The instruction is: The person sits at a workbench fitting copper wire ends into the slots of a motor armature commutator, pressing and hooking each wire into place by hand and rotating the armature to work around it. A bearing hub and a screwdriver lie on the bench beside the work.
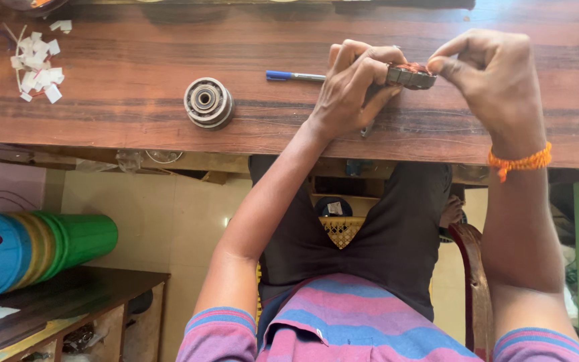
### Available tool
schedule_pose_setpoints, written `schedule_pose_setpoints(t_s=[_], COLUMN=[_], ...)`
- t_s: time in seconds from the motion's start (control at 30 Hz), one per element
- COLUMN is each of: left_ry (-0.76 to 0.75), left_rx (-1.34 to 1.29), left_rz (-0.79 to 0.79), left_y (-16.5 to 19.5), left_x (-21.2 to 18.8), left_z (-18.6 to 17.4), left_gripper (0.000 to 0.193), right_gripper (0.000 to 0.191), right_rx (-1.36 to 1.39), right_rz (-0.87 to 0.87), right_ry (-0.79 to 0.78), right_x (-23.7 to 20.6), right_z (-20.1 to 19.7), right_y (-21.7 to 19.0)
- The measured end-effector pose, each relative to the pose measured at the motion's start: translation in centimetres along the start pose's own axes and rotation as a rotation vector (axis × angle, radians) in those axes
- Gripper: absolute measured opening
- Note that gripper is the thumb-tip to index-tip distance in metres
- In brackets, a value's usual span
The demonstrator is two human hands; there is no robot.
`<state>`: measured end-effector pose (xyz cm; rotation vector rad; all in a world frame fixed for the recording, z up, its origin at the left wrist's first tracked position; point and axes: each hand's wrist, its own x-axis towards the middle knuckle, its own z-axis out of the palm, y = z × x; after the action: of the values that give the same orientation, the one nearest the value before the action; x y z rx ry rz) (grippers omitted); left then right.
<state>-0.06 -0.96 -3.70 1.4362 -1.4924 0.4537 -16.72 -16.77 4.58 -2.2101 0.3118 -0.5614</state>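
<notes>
A long worktop (129,60) of dark, streaked wood runs across the top of the view, its near edge facing the seated person, with a pale tiled floor showing below it. At the far left corner of the worktop lies a loose heap of small white paper slips (38,67) mixed with a few thin sticks. Below that corner, off the worktop, a stack of nested plastic buckets (35,248) in blue, yellow and green lies on its side on a low wooden shelf.

Further right, near the worktop's near edge, a round grey metal part (208,102) with stepped concentric rings sits alone, well apart from both hands. Right of it a pen (295,76) with a blue cap lies flat, its far end hidden behind the left hand (353,84).

That hand is curled, fingers pressed against the left end of a small wound component (411,76) with a grey metal body and reddish copper wire on top. The component is held just above the worktop, right of its middle, between the two hands. The right hand (494,84) pinches its right end between thumb and forefinger, the other fingers folded in. An orange thread band (519,161) circles the right wrist, level with the near edge.
</notes>
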Motion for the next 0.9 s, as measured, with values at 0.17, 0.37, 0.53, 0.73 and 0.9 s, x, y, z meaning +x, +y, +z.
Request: schedule_pose_setpoints(t_s=[0.17,0.37,0.53,0.73,0.9], left_ry=[0.010,0.020,0.103,0.133,0.163], left_rx=[-0.027,0.081,0.337,0.265,0.123], left_rz=[-0.035,0.101,0.297,0.268,0.101], left_y=[0.2,0.7,1.2,0.8,0.6], left_x=[0.0,0.4,-0.3,-0.7,-0.7], left_z=[0.2,-0.6,-0.5,0.3,0.4], left_gripper=[0.034,0.033,0.020,0.020,0.018], right_gripper=[0.007,0.004,0.006,0.005,0.003], right_rx=[-0.184,-0.147,0.050,-0.054,-0.139], right_rz=[-0.056,-0.074,-0.081,-0.006,-0.074], right_ry=[0.048,0.084,0.121,0.117,0.116], right_x=[-2.9,-4.4,-5.5,-5.8,-4.6], right_z=[1.7,4.3,5.2,2.9,1.9], right_y=[-1.2,-1.3,-0.6,-0.8,-1.8])
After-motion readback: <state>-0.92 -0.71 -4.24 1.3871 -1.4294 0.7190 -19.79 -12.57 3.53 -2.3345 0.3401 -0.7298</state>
